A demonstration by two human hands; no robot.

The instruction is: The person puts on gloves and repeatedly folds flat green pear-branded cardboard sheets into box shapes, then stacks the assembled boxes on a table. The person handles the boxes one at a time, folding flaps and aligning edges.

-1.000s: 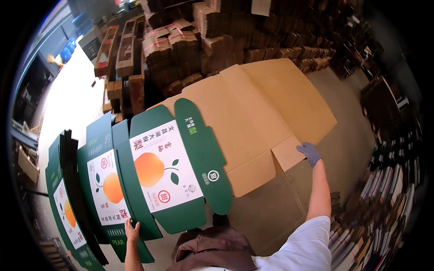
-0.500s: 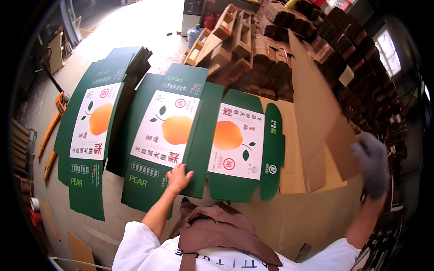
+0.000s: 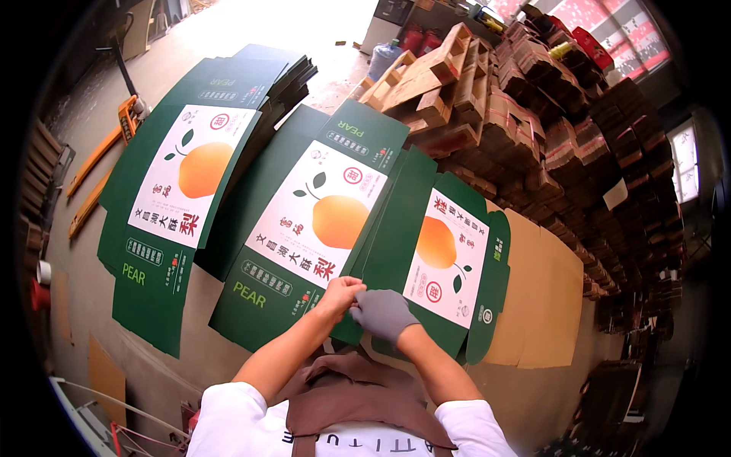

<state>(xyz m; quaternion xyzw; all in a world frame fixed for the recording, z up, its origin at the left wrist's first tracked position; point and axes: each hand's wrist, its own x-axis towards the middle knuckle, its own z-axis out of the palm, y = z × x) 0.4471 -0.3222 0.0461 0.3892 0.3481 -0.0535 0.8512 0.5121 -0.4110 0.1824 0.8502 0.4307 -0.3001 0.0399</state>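
Observation:
Just in front of my body, my two hands meet over the near edge of a green printed flat carton (image 3: 251,305), which bears an orange pear on a white panel. My bare left hand (image 3: 339,299) is pinched, its fingertips close to my right hand (image 3: 384,314). That one wears a grey glove, with the fingers curled in. Whatever lies between the fingertips is too small or hidden to make out. Right of the hands lies another green carton panel (image 3: 396,228) with its pear print turned the other way. Beyond it is a plain brown cardboard sheet (image 3: 544,289), lying flat.
A stack of green flat cartons (image 3: 171,221) stands on the left. Behind it is an orange pallet truck (image 3: 95,179). Wooden pallets (image 3: 426,84), a blue water bottle (image 3: 384,57) and tall piles of folded brown cardboard (image 3: 525,129) fill the far side and right.
My right hand has come from the far right to meet my left. The raised brown cardboard no longer stands up; brown board lies flat. My left fingers went from spread to pinched. The view has shifted.

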